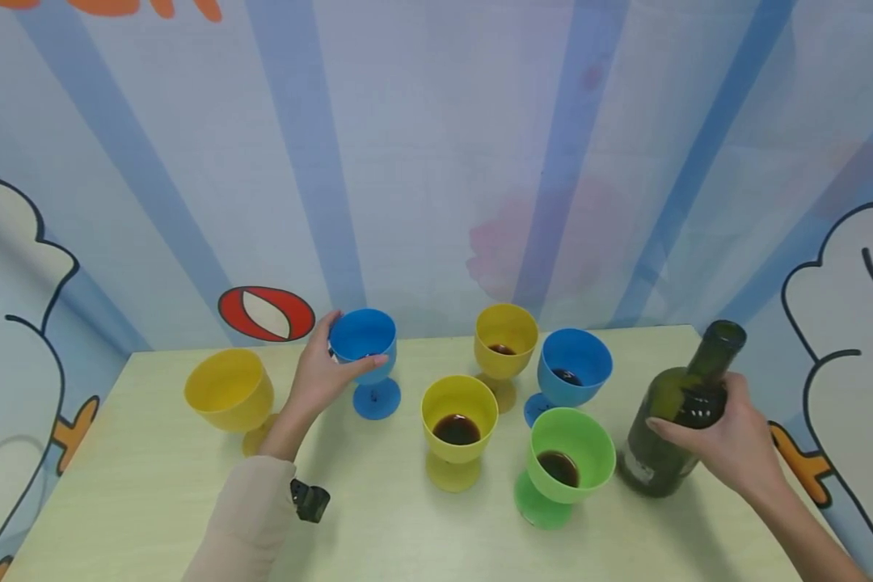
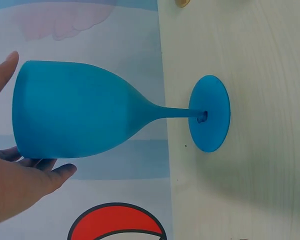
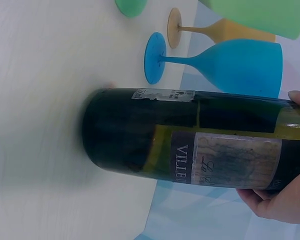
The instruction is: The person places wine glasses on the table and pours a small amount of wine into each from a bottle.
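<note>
My left hand (image 1: 323, 368) is around the bowl of a blue goblet (image 1: 377, 398), with the thumb across its near side. In the left wrist view the blue goblet (image 2: 85, 110) appears upright, its foot on or near the table. A dark green wine bottle (image 1: 655, 440) is in my right hand (image 1: 742, 444), gripped at the upper body. Its label (image 3: 235, 160) faces the right wrist camera; whether the base touches the table I cannot tell. Left of the bottle stand a green goblet (image 1: 585, 453) and another blue goblet (image 1: 578, 368), both holding dark liquid.
Two yellow goblets with dark liquid, a near one (image 1: 454, 465) and a far one (image 1: 505, 364), stand mid-table. Beside my left forearm is a third yellow goblet (image 1: 225, 396), with no liquid visible. A striped, printed backdrop (image 1: 436, 162) rises behind the pale table (image 1: 378, 517).
</note>
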Available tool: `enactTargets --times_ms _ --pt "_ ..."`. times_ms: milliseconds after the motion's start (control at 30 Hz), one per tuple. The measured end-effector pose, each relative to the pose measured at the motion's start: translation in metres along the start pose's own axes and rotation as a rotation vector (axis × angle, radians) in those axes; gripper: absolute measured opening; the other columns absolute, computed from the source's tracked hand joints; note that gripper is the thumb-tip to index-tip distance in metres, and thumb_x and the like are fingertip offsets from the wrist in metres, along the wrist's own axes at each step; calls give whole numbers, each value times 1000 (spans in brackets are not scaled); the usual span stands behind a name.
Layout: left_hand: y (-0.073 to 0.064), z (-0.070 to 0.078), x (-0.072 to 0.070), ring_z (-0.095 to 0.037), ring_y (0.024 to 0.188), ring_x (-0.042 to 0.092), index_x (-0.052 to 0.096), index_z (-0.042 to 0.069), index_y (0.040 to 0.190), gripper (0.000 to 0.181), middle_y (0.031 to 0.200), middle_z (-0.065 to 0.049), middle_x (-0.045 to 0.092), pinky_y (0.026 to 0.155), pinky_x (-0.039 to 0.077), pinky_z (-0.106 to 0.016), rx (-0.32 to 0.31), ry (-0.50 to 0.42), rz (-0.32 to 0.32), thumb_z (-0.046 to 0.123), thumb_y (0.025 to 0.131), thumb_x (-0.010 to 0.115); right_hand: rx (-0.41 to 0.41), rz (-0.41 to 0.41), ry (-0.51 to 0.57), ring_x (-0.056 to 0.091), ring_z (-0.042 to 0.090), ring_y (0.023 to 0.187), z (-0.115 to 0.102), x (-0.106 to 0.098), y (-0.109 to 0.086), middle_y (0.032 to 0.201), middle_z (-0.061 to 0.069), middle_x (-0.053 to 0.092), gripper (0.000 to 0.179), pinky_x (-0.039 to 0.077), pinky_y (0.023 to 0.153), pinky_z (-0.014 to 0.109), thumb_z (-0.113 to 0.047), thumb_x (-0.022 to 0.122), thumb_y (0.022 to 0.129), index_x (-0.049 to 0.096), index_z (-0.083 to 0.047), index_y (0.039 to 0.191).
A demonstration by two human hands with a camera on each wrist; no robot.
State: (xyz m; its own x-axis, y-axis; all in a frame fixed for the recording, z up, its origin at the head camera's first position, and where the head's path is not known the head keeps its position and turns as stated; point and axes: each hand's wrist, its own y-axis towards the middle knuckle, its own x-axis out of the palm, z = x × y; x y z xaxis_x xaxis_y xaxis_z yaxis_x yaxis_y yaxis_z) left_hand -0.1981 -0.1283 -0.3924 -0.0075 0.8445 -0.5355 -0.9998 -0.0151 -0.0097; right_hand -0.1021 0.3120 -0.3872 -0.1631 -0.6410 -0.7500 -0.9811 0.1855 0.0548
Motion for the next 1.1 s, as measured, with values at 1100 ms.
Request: enactTargets --times_ms 1100 --pt "-84 33 -86 -38 128 27 20 11 145 88 144 -12 30 99 27 -57 128 27 170 33 78 72 -35 -46 -5 52 43 87 8 -6 3 107 33 46 90 43 56 35 -35 75 74 19 9 129"
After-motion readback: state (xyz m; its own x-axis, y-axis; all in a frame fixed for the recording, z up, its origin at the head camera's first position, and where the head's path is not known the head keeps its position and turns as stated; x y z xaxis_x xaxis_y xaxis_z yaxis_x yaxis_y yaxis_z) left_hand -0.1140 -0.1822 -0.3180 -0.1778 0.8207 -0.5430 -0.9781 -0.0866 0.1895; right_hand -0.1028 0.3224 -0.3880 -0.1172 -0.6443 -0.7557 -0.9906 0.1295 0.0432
